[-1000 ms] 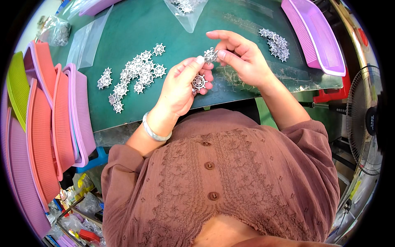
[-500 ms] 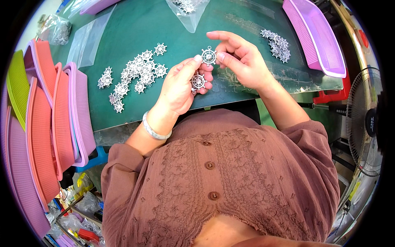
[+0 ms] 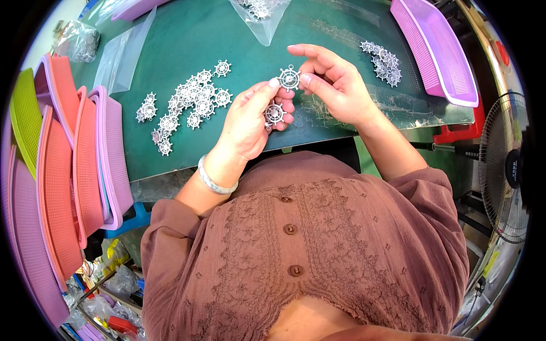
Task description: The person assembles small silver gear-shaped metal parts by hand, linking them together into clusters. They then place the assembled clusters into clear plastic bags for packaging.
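Between both hands is a silver ship's wheel charm (image 3: 289, 78), its small loop at the top. My left hand (image 3: 250, 111) pinches its left edge with thumb and fingers. Against the curled lower fingers of that hand rests a second ship's wheel charm (image 3: 274, 113). The thumb and a fingertip of my right hand (image 3: 336, 85) close on the right edge of the upper charm, while its index finger stretches out above. Left of my hands lies a loose pile of matching charms (image 3: 196, 96); a smaller group of charms (image 3: 382, 63) lies to the right.
A green mat (image 3: 250, 51) covers the table. Clear plastic bags (image 3: 259, 28) lie at the back and left, one with charms inside. A lilac basket (image 3: 441, 57) stands at the right, near a fan (image 3: 503, 165). Stacked pink, lilac and green baskets (image 3: 60, 182) crowd the left.
Both hands keep nearly the same pose and grip on the charm. The view has shifted very slightly.
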The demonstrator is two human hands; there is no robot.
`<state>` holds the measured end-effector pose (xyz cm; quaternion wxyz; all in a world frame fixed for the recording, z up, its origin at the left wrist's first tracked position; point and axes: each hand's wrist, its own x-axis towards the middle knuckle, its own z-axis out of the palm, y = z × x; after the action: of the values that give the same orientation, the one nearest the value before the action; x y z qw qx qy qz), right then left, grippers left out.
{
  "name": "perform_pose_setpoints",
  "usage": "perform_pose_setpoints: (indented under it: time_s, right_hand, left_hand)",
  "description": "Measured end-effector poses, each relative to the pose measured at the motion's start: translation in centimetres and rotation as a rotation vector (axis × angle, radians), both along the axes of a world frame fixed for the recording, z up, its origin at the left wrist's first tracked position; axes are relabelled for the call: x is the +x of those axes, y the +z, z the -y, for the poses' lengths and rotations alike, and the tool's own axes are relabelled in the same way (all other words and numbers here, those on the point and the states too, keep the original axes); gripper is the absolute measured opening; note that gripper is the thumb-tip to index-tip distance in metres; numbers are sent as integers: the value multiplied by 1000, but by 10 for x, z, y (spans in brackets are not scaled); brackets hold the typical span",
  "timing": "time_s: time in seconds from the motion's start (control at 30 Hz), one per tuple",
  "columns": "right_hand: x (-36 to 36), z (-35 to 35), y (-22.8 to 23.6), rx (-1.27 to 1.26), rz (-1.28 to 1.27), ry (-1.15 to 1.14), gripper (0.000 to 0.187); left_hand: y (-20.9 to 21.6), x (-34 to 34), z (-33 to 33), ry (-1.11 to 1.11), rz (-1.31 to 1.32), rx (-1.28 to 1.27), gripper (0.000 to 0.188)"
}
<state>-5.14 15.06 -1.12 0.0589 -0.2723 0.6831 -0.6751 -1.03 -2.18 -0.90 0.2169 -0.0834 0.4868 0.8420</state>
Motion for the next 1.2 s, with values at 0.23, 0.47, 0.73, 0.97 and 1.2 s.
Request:
perform_pose_setpoints:
  time_s: [0.23, 0.47, 0.73, 0.97, 1.2]
  right_hand:
    - [-2, -5, 1, -7, 19, -29, 39]
    - [-17, -38, 1, 116, -2, -290, 37]
    - [-35, -93, -13, 367, -121, -541, 35]
    - [-36, -101, -13, 649, -247, -660, 35]
    - [-28, -89, 1, 989, -397, -798, 32]
  left_hand:
    - [-5, 1, 4, 33, 20, 120, 29]
    - [-12, -1, 16, 7, -17, 320, 35]
    - [-7, 0, 18, 13, -38, 384, 36]
    - [-7, 0, 19, 16, -41, 394, 37]
    - [-4, 1, 21, 26, -53, 413, 37]
